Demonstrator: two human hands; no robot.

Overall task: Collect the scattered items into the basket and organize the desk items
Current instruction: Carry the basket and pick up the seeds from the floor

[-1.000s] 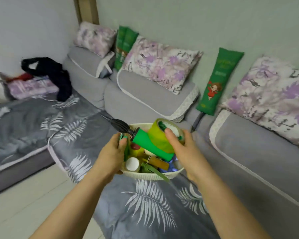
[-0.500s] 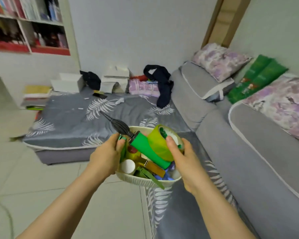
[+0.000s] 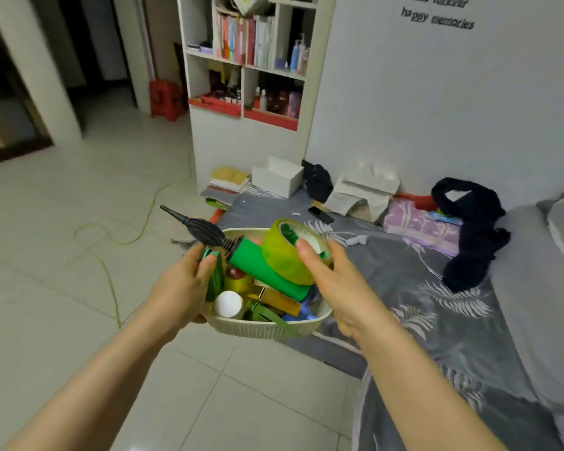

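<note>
Since the earlier frame my view has swung left: the sofa cushions have slid off to 3 o'clock and a white bookshelf [image 3: 248,70] now stands at 12 o'clock, while the basket [image 3: 261,328] has kept its place between my hands at the centre, held clear above the floor tiles.

My left hand [image 3: 179,288] wraps the basket's rim at its 9 o'clock side, fingers closed on it. My right hand [image 3: 336,284] holds the 3 o'clock side, the thumb pressing on the roll of tape [image 3: 290,252] lying on top; I cannot tell how its fingers sit underneath.

I judge the basket light but top-heavy: stiff ribbed plastic, piled loosely. The green pump [image 3: 261,268] overhangs the rim toward 10 o'clock and could tip out, so a hold on both sides, kept level, suits it. The tape looks smooth and likely to roll.

I count one basket, one pump, one roll of tape, one white ball [image 3: 228,303] and one gold box [image 3: 279,301].
</note>
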